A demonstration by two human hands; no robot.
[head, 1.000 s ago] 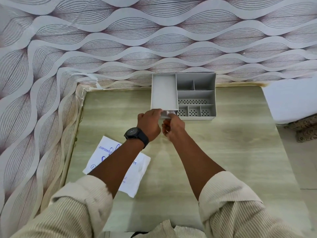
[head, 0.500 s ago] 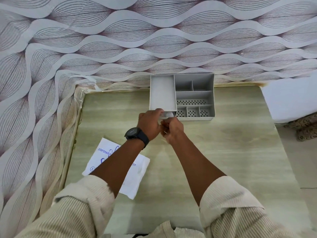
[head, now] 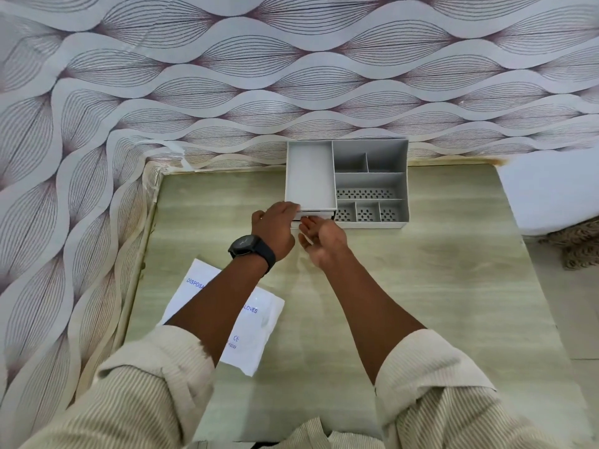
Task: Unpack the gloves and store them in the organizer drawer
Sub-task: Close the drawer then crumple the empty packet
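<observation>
A grey organizer stands at the back of the table against the wall. Its drawer sits under the big left compartment and is out by a narrow gap. My left hand, with a black watch on the wrist, curls over the drawer's left front corner. My right hand lies palm up with its fingers spread, the fingertips at the drawer front. I see no gloves; the drawer's inside is hidden. The white glove packet with blue print lies flat near me, partly under my left forearm.
The wooden table is boxed in by patterned wallpaper at the back and left. A white padded surface and a woven item sit past the table's right edge.
Both hands held a pale translucent bundle at the drawer front. Now the bundle is out of sight, my right hand has opened palm up, and my left hand stays at the drawer corner.
</observation>
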